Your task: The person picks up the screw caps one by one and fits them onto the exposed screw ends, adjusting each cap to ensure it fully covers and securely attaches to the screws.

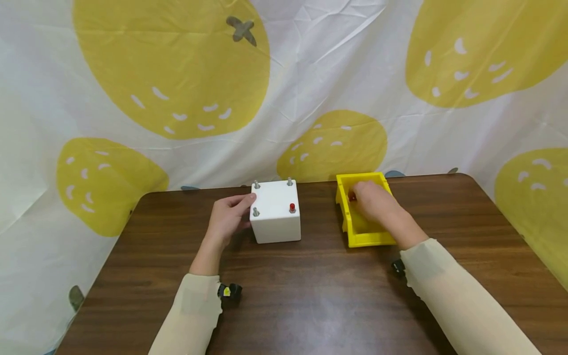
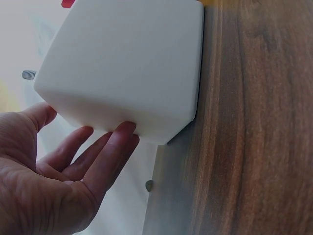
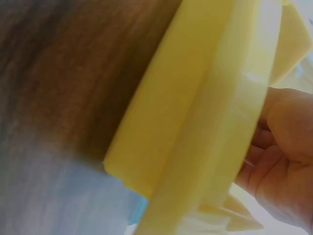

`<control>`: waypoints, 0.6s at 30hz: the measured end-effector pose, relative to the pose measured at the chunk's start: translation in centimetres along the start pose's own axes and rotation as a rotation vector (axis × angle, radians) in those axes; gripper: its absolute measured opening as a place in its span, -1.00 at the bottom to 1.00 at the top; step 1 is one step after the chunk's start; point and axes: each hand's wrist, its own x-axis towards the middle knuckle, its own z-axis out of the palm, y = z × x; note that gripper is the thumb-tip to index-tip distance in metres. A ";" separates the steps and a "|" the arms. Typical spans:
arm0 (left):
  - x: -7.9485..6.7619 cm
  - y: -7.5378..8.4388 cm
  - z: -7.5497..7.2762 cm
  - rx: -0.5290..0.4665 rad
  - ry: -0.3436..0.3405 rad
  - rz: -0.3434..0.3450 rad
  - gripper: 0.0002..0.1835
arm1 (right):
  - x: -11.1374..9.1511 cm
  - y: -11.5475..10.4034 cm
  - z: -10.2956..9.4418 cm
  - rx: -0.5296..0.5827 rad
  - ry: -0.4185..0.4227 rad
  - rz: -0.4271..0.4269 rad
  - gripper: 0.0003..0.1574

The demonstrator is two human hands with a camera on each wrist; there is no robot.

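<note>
A white box [image 1: 277,229] stands on the table, with threaded metal studs rising from the corners of its top. A red cap [image 1: 292,207] sits on the near right stud; the other three studs are bare. My left hand [image 1: 228,216] rests against the box's left side, thumb at the top edge and extended fingertips [image 2: 126,128] touching the side wall. My right hand [image 1: 372,199] reaches down into a yellow bin [image 1: 370,239] to the right of the box. Something small and red [image 1: 352,196] shows by its fingertips; the bin wall hides most of those fingers in the right wrist view.
Both things stand near the back of a dark wooden table [image 1: 284,296]. Behind its far edge hangs a white cloth [image 1: 310,74] printed with yellow fruit. Small black cameras [image 1: 230,292] are worn at the wrists.
</note>
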 end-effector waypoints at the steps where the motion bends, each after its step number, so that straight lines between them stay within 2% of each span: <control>1: 0.0 0.0 0.0 0.000 -0.001 0.001 -0.35 | -0.1 -0.1 -0.2 0.010 0.004 -0.003 -0.88; 4: 0.0 0.0 0.0 -0.004 -0.001 0.003 -0.36 | -0.3 -0.2 -0.7 0.046 0.031 -0.016 -0.82; 11: 0.0 0.1 0.0 0.007 0.002 0.005 -0.36 | -0.6 -0.4 -1.8 0.093 0.129 -0.061 -0.84; 18: -0.2 0.3 0.1 -0.012 0.002 -0.001 -0.38 | -0.8 -0.9 -2.4 0.204 0.170 -0.064 -0.84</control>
